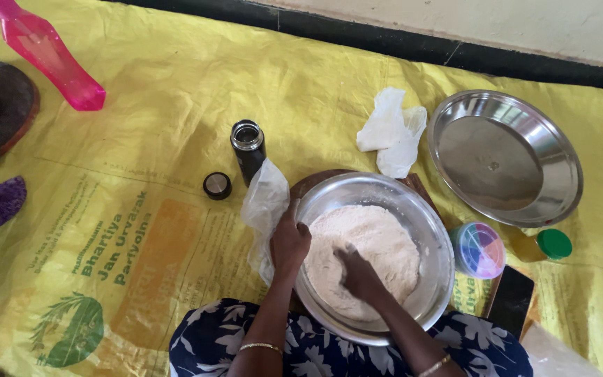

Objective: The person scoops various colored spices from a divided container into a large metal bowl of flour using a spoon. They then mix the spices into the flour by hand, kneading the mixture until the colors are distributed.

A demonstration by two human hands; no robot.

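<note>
A steel bowl (423, 216) full of pale flour (378, 241) rests on a round wooden board (315, 183) in front of me. My left hand (289, 241) grips the bowl's left rim. My right hand (359, 274) is pressed into the flour, fingers bent and partly buried. A clear plastic bag (263, 206) lies against the bowl's left side, just beside my left hand.
An open black flask (248, 148) and its cap (217, 185) stand left of the bowl. Crumpled white bags (392, 132), an empty steel plate (504, 157), a round multicoloured box (479, 249), a green-capped bottle (542, 244) and a dark phone (511, 300) lie to the right. A pink bottle (47, 52) lies far left.
</note>
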